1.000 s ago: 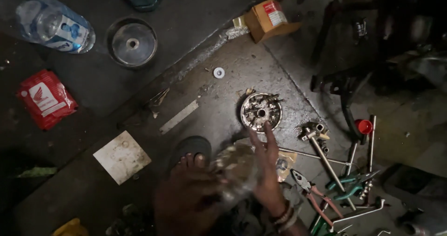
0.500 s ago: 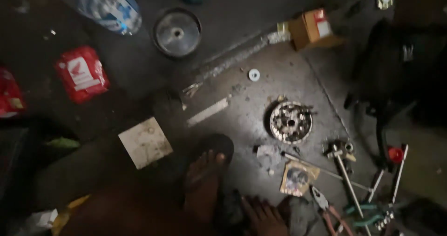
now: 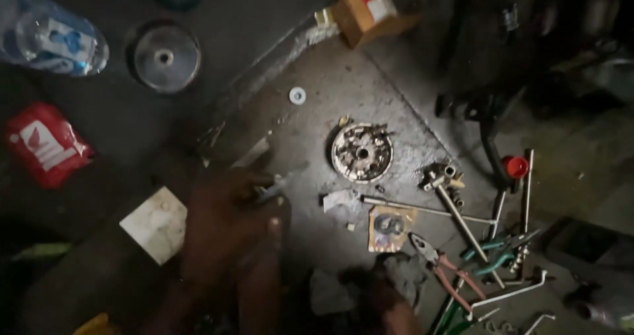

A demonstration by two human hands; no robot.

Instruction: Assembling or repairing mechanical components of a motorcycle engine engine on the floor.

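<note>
**Left hand on a small tool, clutch disc lying apart**

The left hand (image 3: 224, 226) is the biggest shape here, dark and blurred, low in the near left. Its fingers curl narrowly around a small grey metal tool (image 3: 276, 184), which points out to the right. The right hand (image 3: 389, 302) is at the near edge, mostly in shadow, resting on a dark rag (image 3: 406, 275); I cannot tell if it is open or closed.

The round metal clutch disc (image 3: 362, 152) lies flat on the concrete floor (image 3: 310, 137), grey, with a centre hole and small parts around it. It is to the right and a little farther than the left hand, not touching it. A white washer (image 3: 298, 95) lies farther away.
</note>
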